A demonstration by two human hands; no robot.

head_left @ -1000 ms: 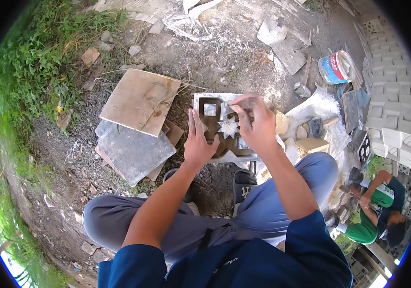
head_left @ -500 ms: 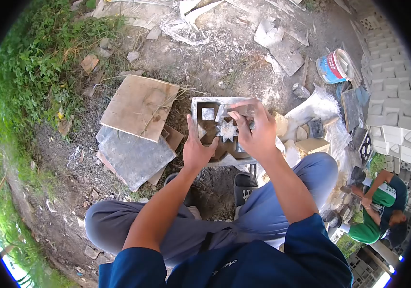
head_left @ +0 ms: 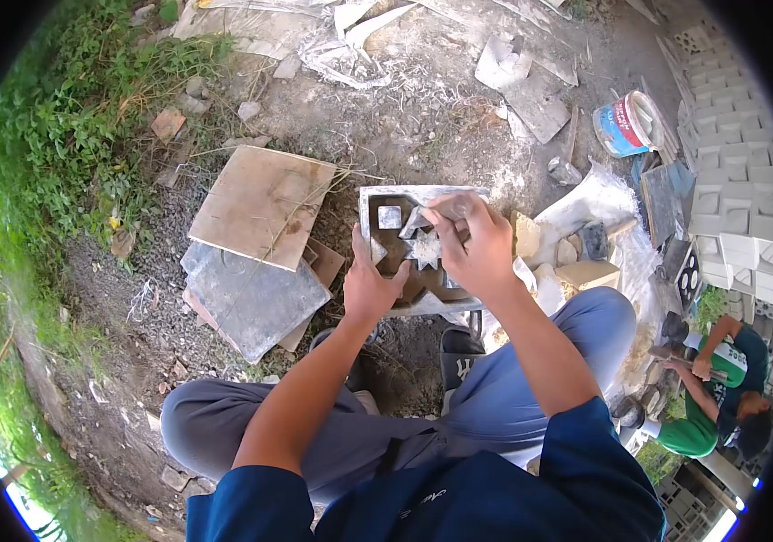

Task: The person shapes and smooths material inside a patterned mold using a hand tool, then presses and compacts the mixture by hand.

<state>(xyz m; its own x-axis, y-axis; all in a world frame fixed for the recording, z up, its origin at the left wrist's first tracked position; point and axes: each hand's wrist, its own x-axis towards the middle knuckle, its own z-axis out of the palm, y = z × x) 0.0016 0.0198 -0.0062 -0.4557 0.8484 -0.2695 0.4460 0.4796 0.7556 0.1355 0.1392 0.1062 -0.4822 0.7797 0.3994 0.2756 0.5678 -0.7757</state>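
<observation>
A pale rectangular mould [head_left: 431, 190] lies in front of my knees, with a star-shaped piece [head_left: 425, 250] at its middle and a square piece [head_left: 390, 217] in its upper left. My left hand [head_left: 371, 289] holds the mould's left side, fingers along the outer wall and thumb over the inside. Above the star, my right hand [head_left: 479, 244] pinches a small grey angular piece [head_left: 414, 222]. The fingers and palm partly hide this piece and cover the mould's right part.
Left of the mould lie a wooden board [head_left: 264, 203] and a grey slab [head_left: 260, 294]. A paint bucket [head_left: 623, 126] stands at upper right, near a white sack [head_left: 608, 203] with stone chunks. Concrete blocks [head_left: 734, 181] are stacked far right. Another person [head_left: 721, 388] crouches at lower right, holding a tool.
My right hand has shifted slightly left and down, and the grey piece in it has turned. My left hand stays on the mould. The other person's arms have moved a little.
</observation>
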